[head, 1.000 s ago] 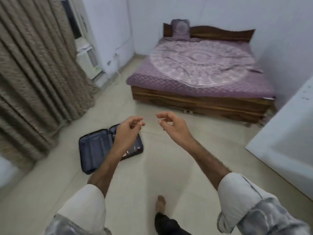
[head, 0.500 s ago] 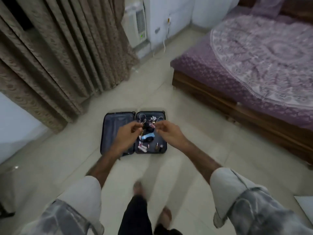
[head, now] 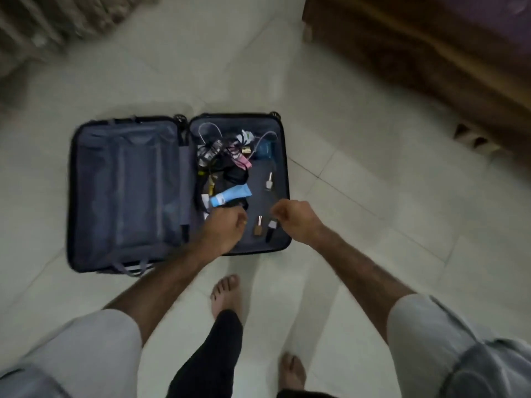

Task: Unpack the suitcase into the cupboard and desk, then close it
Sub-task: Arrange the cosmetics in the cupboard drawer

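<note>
The room is dimly and evenly lit. Motion blur is seen throughout, strongest toward 10 and 2 o'clock. Edges are bent by the wide lens.

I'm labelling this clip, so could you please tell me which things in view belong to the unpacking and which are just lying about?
Job:
- suitcase, open on the floor
- blue tube
- tangled cables
- small bottles
- left hand, right hand

Just there:
- bed frame
- curtain
</note>
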